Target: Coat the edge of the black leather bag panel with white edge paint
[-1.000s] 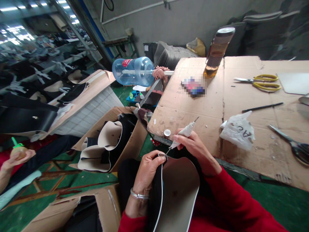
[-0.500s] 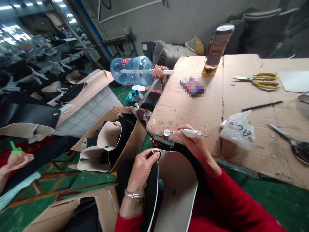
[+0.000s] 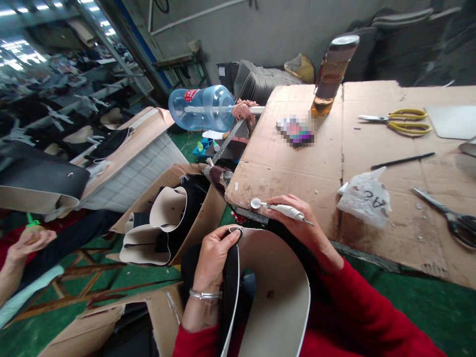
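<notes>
Cardboard, creased and stained, covers the desk [image 3: 334,163], where a crumpled white plastic bag [image 3: 366,198] bears hand-drawn marks that look like "AC" upside down; yellow-handled scissors [image 3: 403,121] lie far right, and a clear bottle [image 3: 330,74] of amber liquid stands beyond. The right hand [image 3: 297,218] has its fingers clamped on a slim white pen-shaped tool [image 3: 284,209], its round flat end near the desk's near-left edge. Just below, the left hand [image 3: 213,255] pinches a small metal ring at the top of a curved, cream-lined black leather piece [image 3: 275,292] in the person's lap.
</notes>
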Available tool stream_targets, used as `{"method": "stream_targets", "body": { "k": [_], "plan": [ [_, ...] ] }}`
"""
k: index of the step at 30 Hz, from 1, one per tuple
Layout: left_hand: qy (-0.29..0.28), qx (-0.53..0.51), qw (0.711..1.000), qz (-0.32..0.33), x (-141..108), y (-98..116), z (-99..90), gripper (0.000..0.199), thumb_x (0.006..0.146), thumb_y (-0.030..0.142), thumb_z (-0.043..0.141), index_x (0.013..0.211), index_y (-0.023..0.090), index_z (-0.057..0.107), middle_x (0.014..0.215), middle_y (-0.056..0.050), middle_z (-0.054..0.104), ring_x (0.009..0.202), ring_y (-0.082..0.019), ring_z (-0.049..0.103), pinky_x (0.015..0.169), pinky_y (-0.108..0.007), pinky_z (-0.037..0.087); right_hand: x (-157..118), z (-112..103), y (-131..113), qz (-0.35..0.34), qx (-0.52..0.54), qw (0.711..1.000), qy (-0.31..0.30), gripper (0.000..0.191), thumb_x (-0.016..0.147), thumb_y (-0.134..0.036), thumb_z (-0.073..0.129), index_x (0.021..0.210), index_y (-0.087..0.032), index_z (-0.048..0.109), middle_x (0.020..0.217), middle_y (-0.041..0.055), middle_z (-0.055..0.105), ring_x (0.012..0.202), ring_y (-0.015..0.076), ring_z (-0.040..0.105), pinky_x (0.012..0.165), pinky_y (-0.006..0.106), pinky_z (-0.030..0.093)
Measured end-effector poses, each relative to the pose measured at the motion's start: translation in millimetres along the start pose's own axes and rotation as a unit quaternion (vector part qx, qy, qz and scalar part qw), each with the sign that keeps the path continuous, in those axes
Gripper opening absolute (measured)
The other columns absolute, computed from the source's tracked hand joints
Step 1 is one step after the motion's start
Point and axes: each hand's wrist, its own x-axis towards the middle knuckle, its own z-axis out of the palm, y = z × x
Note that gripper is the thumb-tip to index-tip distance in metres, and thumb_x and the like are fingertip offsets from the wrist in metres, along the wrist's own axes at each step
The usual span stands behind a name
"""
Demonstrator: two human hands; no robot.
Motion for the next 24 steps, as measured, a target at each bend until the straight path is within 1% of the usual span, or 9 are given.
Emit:
{"method": "stream_targets", "body": {
  "k": [4,7,9,12,14,16,19,22,24],
  "plan": [
    [0.011,-0.043,0.998,-0.034,3,1,4.4,0.039,0.053,0.032,0.095,0.085,0.014,0.080,0.072,-0.005,0.076,0.059,-0.016,0.067,0.060,-0.024,0.053,-2,1,3,0.024,0.026,0.999,0.019,0.023,0.095,-0.046,0.072,0.104,-0.025,0.075,0.103,0.0047,0.075,0.090,0.0241,0.068,0.081,0.033,0.050],
    [0.010,-0.064,0.997,-0.052,7,0,6.1,0.042,0.048,0.031,0.098,0.082,0.014,0.079,0.069,-0.005,0.075,0.057,-0.015,0.066,0.057,-0.023,0.052,-2,2,6,0.057,0.059,0.996,0.037,0.026,0.095,-0.047,0.072,0.104,-0.022,0.075,0.097,0.0034,0.075,0.082,0.0216,0.068,0.075,0.030,0.050],
    [0.005,-0.069,0.996,-0.058,8,-1,6.1,0.043,0.047,0.031,0.099,0.081,0.013,0.079,0.069,-0.005,0.076,0.058,-0.015,0.067,0.058,-0.023,0.052,-2,2,7,0.075,0.076,0.993,0.053,0.029,0.094,-0.048,0.073,0.103,-0.021,0.075,0.093,0.0033,0.075,0.078,0.0203,0.067,0.070,0.028,0.049],
    [-0.004,-0.071,0.995,-0.065,9,-2,5.6,0.044,0.047,0.031,0.099,0.082,0.013,0.079,0.070,-0.006,0.076,0.059,-0.015,0.068,0.059,-0.023,0.053,1,1,7,0.095,0.111,0.984,0.101,0.032,0.091,-0.049,0.075,0.101,-0.019,0.075,0.090,0.0038,0.073,0.074,0.0189,0.065,0.064,0.027,0.048],
    [-0.010,-0.070,0.995,-0.069,9,-1,5.4,0.045,0.048,0.030,0.100,0.084,0.013,0.080,0.071,-0.006,0.076,0.059,-0.015,0.068,0.059,-0.023,0.053,3,0,5,0.097,0.142,0.976,0.130,0.031,0.090,-0.049,0.076,0.097,-0.019,0.074,0.089,0.0046,0.073,0.071,0.0184,0.065,0.063,0.027,0.049],
    [-0.015,-0.067,0.995,-0.071,9,-1,5.4,0.044,0.049,0.029,0.099,0.085,0.013,0.080,0.072,-0.006,0.076,0.060,-0.015,0.068,0.059,-0.023,0.053,5,-1,0,0.101,0.179,0.968,0.142,0.031,0.090,-0.049,0.075,0.092,-0.018,0.073,0.087,0.0056,0.073,0.069,0.0184,0.065,0.062,0.027,0.051],
    [-0.018,-0.068,0.995,-0.073,9,-2,5.4,0.044,0.049,0.028,0.099,0.085,0.012,0.080,0.073,-0.006,0.077,0.061,-0.016,0.068,0.060,-0.023,0.053,4,2,-9,0.146,0.246,0.950,0.122,0.032,0.090,-0.050,0.074,0.086,-0.018,0.070,0.077,0.0044,0.071,0.066,0.0185,0.065,0.060,0.027,0.050],
    [-0.021,-0.074,0.994,-0.073,8,-2,4.6,0.043,0.050,0.027,0.099,0.085,0.012,0.080,0.074,-0.007,0.077,0.062,-0.016,0.069,0.060,-0.023,0.053,0,7,-21,0.191,0.291,0.935,0.064,0.035,0.087,-0.051,0.076,0.080,-0.018,0.067,0.069,0.0028,0.067,0.063,0.0180,0.063,0.057,0.026,0.047],
    [-0.022,-0.075,0.994,-0.070,8,-2,3.7,0.043,0.050,0.027,0.099,0.086,0.012,0.080,0.075,-0.007,0.077,0.062,-0.016,0.069,0.061,-0.024,0.053,-3,11,-26,0.199,0.293,0.935,0.024,0.037,0.087,-0.051,0.076,0.076,-0.017,0.066,0.068,0.0030,0.066,0.061,0.0168,0.060,0.054,0.026,0.045]
  ]
}}
